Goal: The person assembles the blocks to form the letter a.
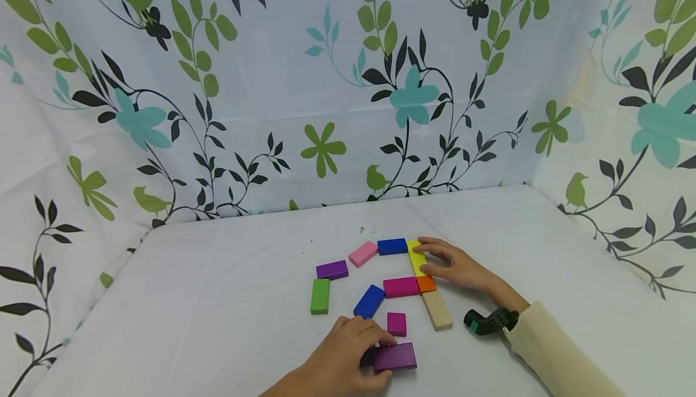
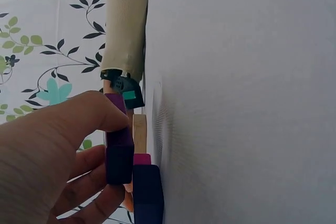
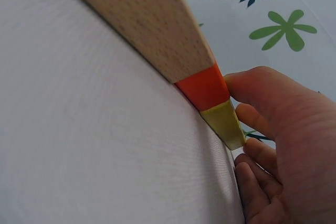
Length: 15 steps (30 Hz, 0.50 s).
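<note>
My left hand [image 1: 350,351] pinches a purple block [image 1: 395,357] between thumb and fingers near the front of the table. In the left wrist view this purple block [image 2: 119,129] shows a dark near end. Just beyond it lie a small magenta block [image 1: 397,324] and a blue block [image 1: 370,301]. My right hand [image 1: 454,263] rests its fingertips against a yellow block [image 1: 416,259], the index finger over its far end and the thumb at its right side. Orange [image 3: 205,88] and plain wooden [image 3: 152,19] blocks continue the line from the yellow one.
A longer magenta block [image 1: 401,287] meets the orange one. Around the left of the arrangement lie a second blue block [image 1: 392,246], a pink block [image 1: 363,254], a purple block [image 1: 332,270] and a green block [image 1: 319,296]. A patterned cloth [image 1: 272,101] hangs behind the white table surface [image 1: 217,300].
</note>
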### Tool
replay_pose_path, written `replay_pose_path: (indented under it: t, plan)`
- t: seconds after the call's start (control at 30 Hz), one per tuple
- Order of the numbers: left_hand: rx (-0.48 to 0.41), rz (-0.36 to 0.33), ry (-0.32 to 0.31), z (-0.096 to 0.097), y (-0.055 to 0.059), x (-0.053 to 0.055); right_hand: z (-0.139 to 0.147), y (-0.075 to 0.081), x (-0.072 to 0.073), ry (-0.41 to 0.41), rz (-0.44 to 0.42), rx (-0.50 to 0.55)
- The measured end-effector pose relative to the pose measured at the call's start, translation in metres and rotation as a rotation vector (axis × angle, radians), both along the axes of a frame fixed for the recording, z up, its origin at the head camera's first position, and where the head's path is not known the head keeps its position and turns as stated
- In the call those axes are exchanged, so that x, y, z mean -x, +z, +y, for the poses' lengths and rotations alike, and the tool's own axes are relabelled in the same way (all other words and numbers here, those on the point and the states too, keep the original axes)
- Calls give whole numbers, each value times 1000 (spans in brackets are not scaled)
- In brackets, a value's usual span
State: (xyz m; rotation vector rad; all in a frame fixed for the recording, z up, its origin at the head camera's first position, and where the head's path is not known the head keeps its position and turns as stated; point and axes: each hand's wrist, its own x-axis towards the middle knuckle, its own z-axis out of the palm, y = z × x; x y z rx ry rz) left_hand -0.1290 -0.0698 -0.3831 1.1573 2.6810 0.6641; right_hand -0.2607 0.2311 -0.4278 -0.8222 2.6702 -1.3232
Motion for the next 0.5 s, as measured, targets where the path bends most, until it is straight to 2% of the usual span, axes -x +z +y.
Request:
replay_pose_path:
  t: [0.5]
  plan:
    - [-24, 117, -80, 2, -7, -4, -1, 2, -2, 1, 5, 1]
